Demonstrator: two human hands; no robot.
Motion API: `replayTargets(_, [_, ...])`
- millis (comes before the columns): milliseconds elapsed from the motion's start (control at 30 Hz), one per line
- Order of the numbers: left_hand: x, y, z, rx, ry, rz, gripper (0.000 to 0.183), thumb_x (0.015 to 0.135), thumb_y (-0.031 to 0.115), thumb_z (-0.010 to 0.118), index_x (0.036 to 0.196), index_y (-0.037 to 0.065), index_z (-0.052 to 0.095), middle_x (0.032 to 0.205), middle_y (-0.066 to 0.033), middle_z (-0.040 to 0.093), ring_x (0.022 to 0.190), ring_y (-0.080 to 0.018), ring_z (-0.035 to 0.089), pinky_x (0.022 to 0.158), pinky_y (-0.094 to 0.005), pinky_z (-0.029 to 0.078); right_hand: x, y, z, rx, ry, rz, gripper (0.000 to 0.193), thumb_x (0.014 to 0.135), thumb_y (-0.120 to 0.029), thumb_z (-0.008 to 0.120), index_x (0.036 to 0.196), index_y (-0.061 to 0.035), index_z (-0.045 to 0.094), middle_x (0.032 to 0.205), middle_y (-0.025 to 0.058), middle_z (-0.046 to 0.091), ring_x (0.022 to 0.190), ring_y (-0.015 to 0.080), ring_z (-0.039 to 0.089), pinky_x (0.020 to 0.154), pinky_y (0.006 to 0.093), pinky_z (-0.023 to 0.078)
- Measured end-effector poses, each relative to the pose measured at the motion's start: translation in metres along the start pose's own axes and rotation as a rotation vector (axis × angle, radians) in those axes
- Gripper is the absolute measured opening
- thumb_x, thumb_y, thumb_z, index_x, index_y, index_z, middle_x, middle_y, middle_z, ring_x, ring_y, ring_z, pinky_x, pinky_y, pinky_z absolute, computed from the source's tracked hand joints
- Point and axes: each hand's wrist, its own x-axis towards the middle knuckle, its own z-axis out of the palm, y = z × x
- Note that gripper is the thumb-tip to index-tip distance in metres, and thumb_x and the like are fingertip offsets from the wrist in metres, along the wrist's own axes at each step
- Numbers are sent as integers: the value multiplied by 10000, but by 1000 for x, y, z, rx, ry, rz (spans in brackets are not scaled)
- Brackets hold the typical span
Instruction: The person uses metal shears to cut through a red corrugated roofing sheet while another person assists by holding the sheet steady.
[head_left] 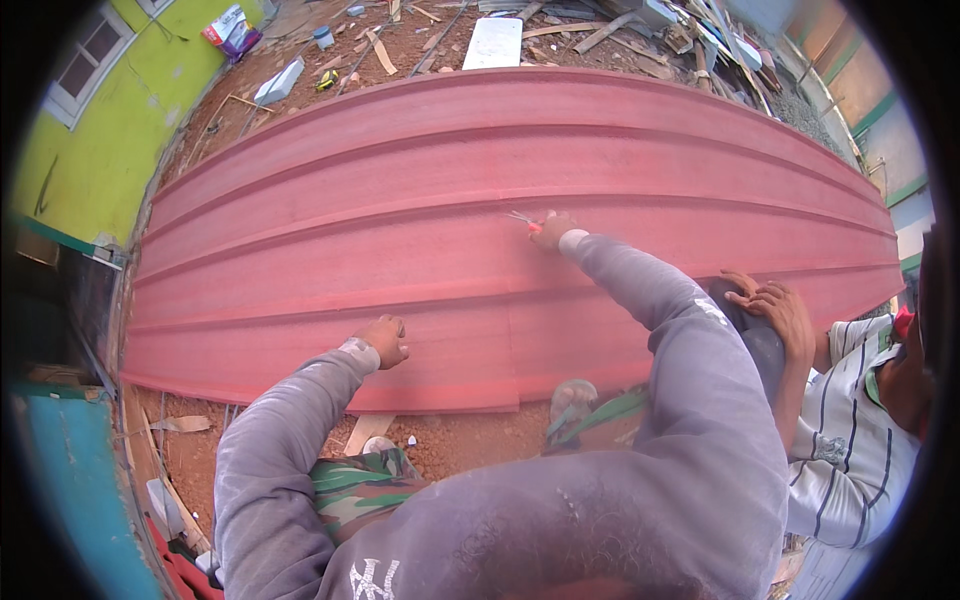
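Observation:
A wide red corrugated roofing sheet with raised ribs spans the ground in front of me, and a seam runs across its middle. My right hand reaches far over it, closed around red-handled snips. Their thin metal blades stand apart, pointing left beside a rib near the seam. Closer to me, my left hand is curled over the sheet's near part, left of the seam. Its palm is hidden, so whether it grips anything does not show.
At the right a person in a striped shirt sits with hands together beside the sheet. Beyond the far edge lie a white board, scrap wood and a yellow-black tool. A green wall rises at the left.

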Motion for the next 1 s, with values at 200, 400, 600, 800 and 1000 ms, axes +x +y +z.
replayTargets(200, [-41, -77, -29, -263, 126, -142, 435, 850, 325, 700, 1145, 19, 609, 1180, -201, 645, 1128, -359, 610, 950, -439, 494, -58, -44, -6, -339, -221, -66, 622, 905, -472, 531, 1327, -17, 572, 1371, 205, 562, 1309, 356, 515, 1067, 434, 438])
replayTargets(400, [-147, -139, -25, -956, 389, -574, 333, 843, 287, 684, 1052, 34, 631, 1089, -175, 695, 1052, -337, 655, 913, -418, 510, -135, -22, -2, -89, -354, 18, 702, 860, -548, 583, 1151, 86, 653, 1179, 333, 627, 1167, 429, 597, 969, 472, 459])
replayTargets(600, [-385, -138, 96, -1187, 34, -1014, 371, 841, 318, 687, 1086, 39, 666, 1126, -193, 695, 1036, -336, 672, 916, -406, 524, -266, -63, -42, 125, -358, 94, 759, 878, -563, 585, 1145, 146, 628, 1168, 368, 615, 1168, 464, 585, 1000, 463, 437])
replayTargets(800, [-621, -77, 134, -1370, -38, -1429, 407, 884, 328, 609, 1165, 39, 666, 1007, -196, 724, 824, -341, 725, 747, -439, 585, -335, -129, -97, 319, -275, 290, 845, 890, -610, 541, 1204, 173, 578, 1144, 370, 625, 1161, 461, 585, 986, 471, 433])
replayTargets(1000, [-761, -24, 179, -1942, 17, -1571, 571, 875, 221, 612, 1390, 46, 440, 1129, -198, 670, 902, -338, 708, 758, -482, 582, -354, -318, -157, 341, -378, 212, 816, 906, -612, 518, 1207, 144, 586, 1096, 341, 652, 1120, 438, 608, 952, 472, 446])
